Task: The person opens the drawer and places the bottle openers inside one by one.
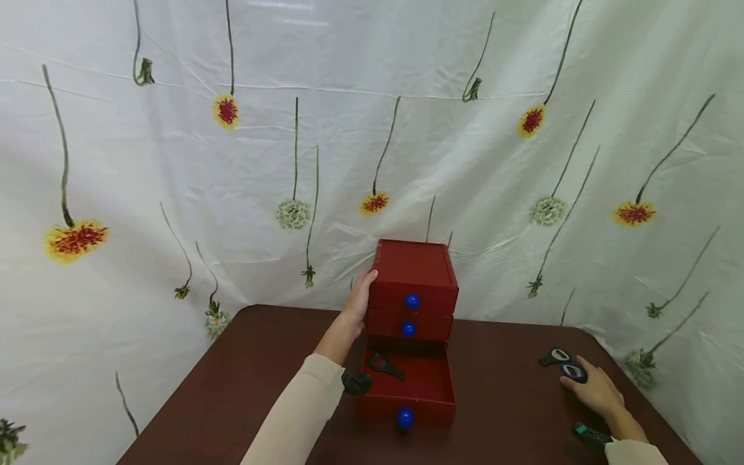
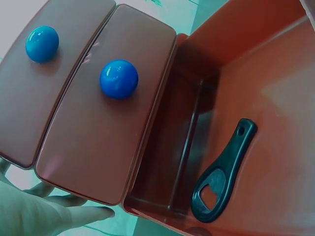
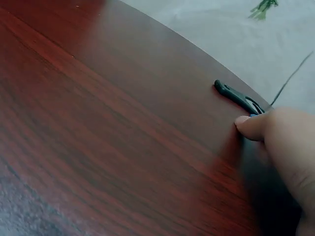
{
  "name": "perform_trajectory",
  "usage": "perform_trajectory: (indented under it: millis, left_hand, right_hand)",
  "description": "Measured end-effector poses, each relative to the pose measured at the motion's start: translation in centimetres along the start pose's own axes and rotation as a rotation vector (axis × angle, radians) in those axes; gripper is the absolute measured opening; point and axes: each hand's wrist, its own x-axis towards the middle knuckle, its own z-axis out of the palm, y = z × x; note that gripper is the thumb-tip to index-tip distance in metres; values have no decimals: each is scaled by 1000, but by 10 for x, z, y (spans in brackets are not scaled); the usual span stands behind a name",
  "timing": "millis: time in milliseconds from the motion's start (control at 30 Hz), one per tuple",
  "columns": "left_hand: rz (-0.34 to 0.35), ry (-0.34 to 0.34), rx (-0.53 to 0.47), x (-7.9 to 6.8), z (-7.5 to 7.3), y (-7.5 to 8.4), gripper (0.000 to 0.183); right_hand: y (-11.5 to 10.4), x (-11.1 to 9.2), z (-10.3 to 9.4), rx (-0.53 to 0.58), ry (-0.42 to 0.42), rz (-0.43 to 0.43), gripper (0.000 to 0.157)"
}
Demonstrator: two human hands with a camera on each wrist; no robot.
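A red drawer cabinet [image 1: 414, 263] with blue round knobs stands on the table, its bottom drawer [image 1: 427, 381] pulled out. Inside that drawer lies a black bottle opener [image 2: 224, 172]. My left hand [image 1: 356, 302] rests against the cabinet's left side, fingers extended along it. Over at the table's right, my right hand [image 1: 599, 387] pinches a blue-rimmed bottle opener [image 1: 573, 371] between thumb and fingers; in the right wrist view the hand mostly hides it. Just beyond lies another black bottle opener [image 3: 236, 97], flat on the wood.
The dark brown table [image 1: 500, 400] has rounded far corners. Behind it hangs a white cloth [image 1: 465, 168] printed with flowers. The two upper drawers, with the middle one's knob [image 2: 118, 79] facing out, are closed above the extended one.
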Motion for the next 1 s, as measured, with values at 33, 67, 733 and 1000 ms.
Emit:
perform_trajectory:
  millis: [33, 67, 733, 1000]
  left_hand:
    - [2, 2, 0, 0, 0, 0, 69]
    - [6, 5, 1, 0, 0, 1, 70]
    - [21, 13, 57, 2, 1, 1, 70]
    - [24, 22, 63, 3, 1, 0, 70]
  right_hand:
    - [2, 1, 1, -13, 11, -5, 102]
    - [3, 1, 2, -28, 22, -14, 98]
    - [2, -6, 4, -159, 113, -47, 85]
    - [-4, -4, 3, -178, 182, -156, 68]
